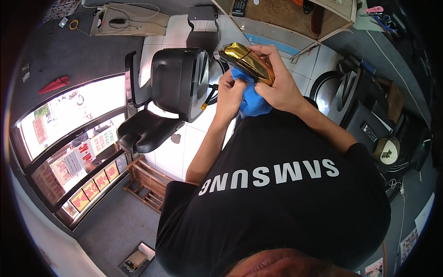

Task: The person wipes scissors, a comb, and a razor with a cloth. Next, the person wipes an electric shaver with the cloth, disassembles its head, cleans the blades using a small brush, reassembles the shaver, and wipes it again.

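Observation:
My right hand point(281, 81) is wrapped around a shiny gold hair clipper point(240, 52), its fingers over the far side and the thumb near the bottom. The clipper is tilted, with its blade end pointing up and to the left. Closed on a blue cloth point(254, 99), my left hand point(230, 94) presses it against the underside of the clipper. The cloth hangs down between both hands, in front of my black shirt. Part of the clipper's lower side is hidden by the cloth and fingers.
A black barber chair point(173, 85) stands to the left on white tiles. Ahead is a wooden cabinet point(286, 18) with a remote on it. To the right are a black chair point(355, 111) and a cap point(386, 151). A bamboo bench point(145, 182) stands by the window.

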The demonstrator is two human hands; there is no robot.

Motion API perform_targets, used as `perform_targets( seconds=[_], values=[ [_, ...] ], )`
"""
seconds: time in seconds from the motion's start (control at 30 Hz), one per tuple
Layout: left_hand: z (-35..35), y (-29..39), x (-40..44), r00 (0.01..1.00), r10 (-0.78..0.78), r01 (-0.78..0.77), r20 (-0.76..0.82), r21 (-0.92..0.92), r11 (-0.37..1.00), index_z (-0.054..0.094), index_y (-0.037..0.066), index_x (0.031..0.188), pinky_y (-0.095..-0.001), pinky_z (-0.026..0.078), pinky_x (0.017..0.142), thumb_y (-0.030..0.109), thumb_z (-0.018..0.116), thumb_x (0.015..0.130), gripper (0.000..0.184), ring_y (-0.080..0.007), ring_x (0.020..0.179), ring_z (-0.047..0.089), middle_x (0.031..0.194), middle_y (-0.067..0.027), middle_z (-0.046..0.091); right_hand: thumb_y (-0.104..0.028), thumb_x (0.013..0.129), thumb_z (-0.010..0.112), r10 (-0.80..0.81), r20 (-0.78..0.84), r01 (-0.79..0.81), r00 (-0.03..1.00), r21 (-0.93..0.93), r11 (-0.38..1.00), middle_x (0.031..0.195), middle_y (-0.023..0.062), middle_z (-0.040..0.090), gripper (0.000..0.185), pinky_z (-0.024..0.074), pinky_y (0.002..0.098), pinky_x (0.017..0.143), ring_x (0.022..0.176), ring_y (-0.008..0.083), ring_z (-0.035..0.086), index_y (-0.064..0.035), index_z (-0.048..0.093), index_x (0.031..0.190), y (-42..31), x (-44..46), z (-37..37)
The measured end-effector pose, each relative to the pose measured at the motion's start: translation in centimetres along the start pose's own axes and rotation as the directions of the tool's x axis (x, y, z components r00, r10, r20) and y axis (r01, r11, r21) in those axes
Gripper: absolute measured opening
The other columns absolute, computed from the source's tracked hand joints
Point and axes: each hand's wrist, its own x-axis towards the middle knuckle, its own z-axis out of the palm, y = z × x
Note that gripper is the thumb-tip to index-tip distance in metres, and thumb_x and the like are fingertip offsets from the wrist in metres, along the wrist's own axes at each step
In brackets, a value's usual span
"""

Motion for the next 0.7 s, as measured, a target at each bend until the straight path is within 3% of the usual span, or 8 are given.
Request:
perform_targets(
  seconds=[0.1, 0.2, 0.37, 0.47, 0.5, 0.57, 0.7],
  values=[
    [0.21, 0.32, 0.01, 1.000, -0.026, 0.026, -0.005, -0.051, 0.998, 0.071, 0.001, 0.110, -0.0214, 0.049, 0.074, 0.005, 0.059, 0.098, 0.018, -0.0032, 0.082, 0.059, 0.098, 0.0020, 0.071, 0.008, 0.076, 0.055, -0.018, 0.000, 0.018, 1.000, -0.017, 1.000, 0.133, 0.0126, 0.052, 0.064, 0.0470, 0.0344, 0.102, 0.112, 0.0233, 0.055, -0.0015, 0.049, 0.140, 0.04, 0.06, 0.01],
    [0.20, -0.07, 0.04, 0.998, 0.060, -0.060, -0.016, 0.024, 0.998, 0.071, 0.000, 0.109, -0.0225, 0.049, 0.073, 0.005, 0.058, 0.097, 0.019, -0.0036, 0.082, 0.059, 0.096, 0.0017, 0.070, 0.008, 0.077, 0.055, -0.021, -0.001, 0.021, 1.000, -0.038, 0.999, 0.132, 0.0124, 0.052, 0.064, 0.0472, 0.0342, 0.100, 0.111, 0.0227, 0.055, -0.0015, 0.049, 0.140, 0.02, 0.08, 0.04],
    [0.70, 0.05, -0.02, 0.965, 0.256, -0.226, -0.053, 0.326, 0.918, 0.069, -0.002, 0.101, -0.0258, 0.048, 0.066, 0.006, 0.057, 0.094, 0.016, -0.0063, 0.074, 0.057, 0.082, 0.0002, 0.066, 0.007, 0.078, 0.056, -0.025, -0.025, 0.024, 0.999, -0.029, 0.999, 0.130, 0.0122, 0.052, 0.064, 0.0475, 0.0336, 0.100, 0.109, 0.0222, 0.056, -0.0011, 0.048, 0.140, 0.35, 0.20, 0.19],
    [0.89, 0.35, 0.01, 0.923, 0.379, -0.282, -0.067, 0.552, 0.785, 0.066, -0.003, 0.094, -0.0270, 0.047, 0.063, 0.006, 0.058, 0.090, 0.013, -0.0097, 0.069, 0.057, 0.074, -0.0048, 0.064, 0.007, 0.080, 0.056, 0.046, -0.014, -0.046, 0.999, -0.036, 0.998, 0.128, 0.0118, 0.051, 0.064, 0.0471, 0.0315, 0.100, 0.109, 0.0191, 0.056, -0.0014, 0.045, 0.143, -0.19, 0.31, 0.21],
    [0.89, 0.41, -0.03, 0.908, 0.415, -0.286, -0.064, 0.629, 0.723, 0.065, -0.003, 0.092, -0.0273, 0.047, 0.063, 0.006, 0.058, 0.089, 0.012, -0.0110, 0.067, 0.057, 0.072, -0.0068, 0.063, 0.007, 0.081, 0.056, 0.070, -0.021, -0.069, 0.997, 0.048, 0.996, 0.128, 0.0113, 0.051, 0.065, 0.0469, 0.0306, 0.100, 0.110, 0.0181, 0.055, -0.0016, 0.044, 0.144, -0.18, 0.39, 0.31],
    [0.66, -0.05, -0.06, 0.889, 0.447, -0.307, -0.095, 0.600, 0.738, 0.063, -0.003, 0.091, -0.0288, 0.047, 0.063, 0.006, 0.056, 0.087, 0.012, -0.0134, 0.066, 0.058, 0.072, -0.0097, 0.062, 0.007, 0.082, 0.055, 0.121, -0.029, -0.112, 0.992, 0.213, 0.971, 0.126, 0.0105, 0.050, 0.065, 0.0465, 0.0290, 0.100, 0.111, 0.0159, 0.055, -0.0019, 0.042, 0.146, -0.13, 0.61, 0.54],
    [0.11, 0.08, -0.01, 0.882, 0.462, -0.361, -0.092, 0.500, 0.788, 0.062, -0.003, 0.092, -0.0321, 0.049, 0.065, 0.007, 0.052, 0.084, 0.017, -0.0165, 0.066, 0.059, 0.073, -0.0104, 0.063, 0.007, 0.084, 0.055, 0.174, -0.009, -0.167, 0.985, 0.236, 0.957, 0.124, 0.0094, 0.049, 0.067, 0.0453, 0.0271, 0.101, 0.114, 0.0144, 0.054, -0.0013, 0.039, 0.148, -0.38, 0.84, 0.49]
  ],
)
